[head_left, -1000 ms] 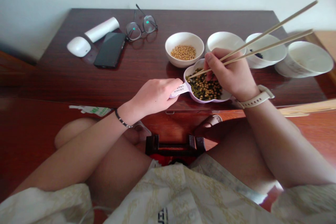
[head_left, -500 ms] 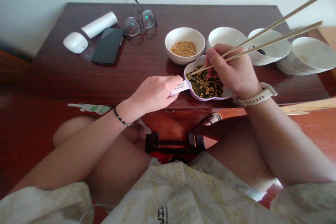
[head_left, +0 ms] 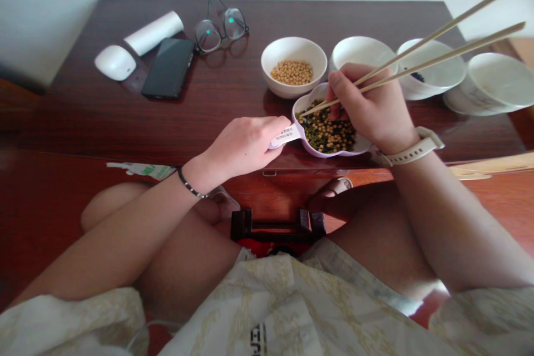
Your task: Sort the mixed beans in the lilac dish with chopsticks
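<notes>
1. Dark wood table [head_left: 104, 122]: carries everything below.
2. Right hand [head_left: 371, 108]: closed around chopsticks [head_left: 434, 60], hovering over the right half of the lilac dish [head_left: 334, 153]. Pale watch strap on the wrist.
3. Left hand [head_left: 246, 144]: fingers clamped on the dish's white labelled handle, at the near table edge. Thin dark band on the wrist.
4. Chopsticks: shafts slanting up and right to the frame edge, tips down at the dish's far-left rim. Touching the mix or just above it, cannot tell.
5. Row of white bowls behind the dish: soybean bowl [head_left: 294, 88] at the left end, then three more to its right, [head_left: 359, 50], [head_left: 442, 82] and [head_left: 492, 86].
6. Lilac dish: just in front of the soybean bowl, full of mixed yellow and dark beans [head_left: 327, 132].
7. Far left corner: black phone [head_left: 169, 69], glasses [head_left: 219, 30] opened out, white cylinder [head_left: 154, 33], white mouse [head_left: 114, 62].
</notes>
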Motion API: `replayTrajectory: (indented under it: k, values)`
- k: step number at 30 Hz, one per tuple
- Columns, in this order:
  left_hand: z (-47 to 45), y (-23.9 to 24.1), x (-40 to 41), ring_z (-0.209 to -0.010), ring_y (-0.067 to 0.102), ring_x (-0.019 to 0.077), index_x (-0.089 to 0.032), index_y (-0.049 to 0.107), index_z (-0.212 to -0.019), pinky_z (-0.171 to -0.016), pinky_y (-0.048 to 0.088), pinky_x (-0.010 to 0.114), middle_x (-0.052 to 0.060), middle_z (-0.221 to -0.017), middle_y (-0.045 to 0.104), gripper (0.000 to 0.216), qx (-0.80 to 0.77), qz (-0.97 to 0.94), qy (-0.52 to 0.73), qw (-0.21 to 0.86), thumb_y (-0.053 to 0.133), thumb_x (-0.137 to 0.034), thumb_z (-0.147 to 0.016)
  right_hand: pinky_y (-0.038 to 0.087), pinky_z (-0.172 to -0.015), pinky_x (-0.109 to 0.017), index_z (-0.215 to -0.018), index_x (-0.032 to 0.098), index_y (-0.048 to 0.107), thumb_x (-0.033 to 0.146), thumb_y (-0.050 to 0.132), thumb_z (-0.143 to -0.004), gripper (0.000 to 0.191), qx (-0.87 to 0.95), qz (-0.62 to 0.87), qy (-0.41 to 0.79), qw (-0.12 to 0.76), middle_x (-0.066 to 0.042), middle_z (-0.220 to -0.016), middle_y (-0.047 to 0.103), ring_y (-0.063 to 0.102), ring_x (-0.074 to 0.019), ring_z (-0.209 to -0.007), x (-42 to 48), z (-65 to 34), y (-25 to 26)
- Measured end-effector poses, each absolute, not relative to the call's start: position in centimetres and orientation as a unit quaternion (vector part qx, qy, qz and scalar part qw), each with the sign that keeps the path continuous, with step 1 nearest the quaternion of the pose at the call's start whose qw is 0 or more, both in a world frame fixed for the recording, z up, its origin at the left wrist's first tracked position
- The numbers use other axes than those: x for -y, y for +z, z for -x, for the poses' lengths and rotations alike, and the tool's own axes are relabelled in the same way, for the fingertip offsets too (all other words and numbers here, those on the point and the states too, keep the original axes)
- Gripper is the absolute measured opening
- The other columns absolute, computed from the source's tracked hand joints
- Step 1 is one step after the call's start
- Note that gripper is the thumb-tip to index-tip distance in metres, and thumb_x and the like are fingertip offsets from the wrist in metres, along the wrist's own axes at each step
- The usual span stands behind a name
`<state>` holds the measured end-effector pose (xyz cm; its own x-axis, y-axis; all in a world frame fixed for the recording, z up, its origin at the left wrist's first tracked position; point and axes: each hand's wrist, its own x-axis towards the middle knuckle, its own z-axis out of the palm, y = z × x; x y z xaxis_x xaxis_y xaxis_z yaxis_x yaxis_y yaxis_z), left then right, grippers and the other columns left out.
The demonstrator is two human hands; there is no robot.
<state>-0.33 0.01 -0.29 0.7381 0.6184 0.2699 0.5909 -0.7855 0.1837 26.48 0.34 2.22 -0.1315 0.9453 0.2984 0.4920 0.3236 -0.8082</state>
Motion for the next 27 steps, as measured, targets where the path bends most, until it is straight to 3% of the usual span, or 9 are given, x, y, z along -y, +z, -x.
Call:
replayTrajectory:
  k: [27]
  values:
    - [0.21, -0.27, 0.02, -0.096, 0.077, 0.0210, -0.017, 0.070, -0.127, -0.079, 0.054, 0.029, 0.008, -0.112, 0.080, 0.028, -0.331, -0.930, 0.154, 0.045, 0.060, -0.025, -0.103, 0.040, -0.050, -0.027, -0.078, 0.017, 0.068, 0.062, 0.062, -0.105, 0.053, 0.710, 0.494, 0.259, 0.429, -0.002, -0.060, 0.063, 0.058, -0.0112, -0.051, -0.47, -26.38, 2.05]
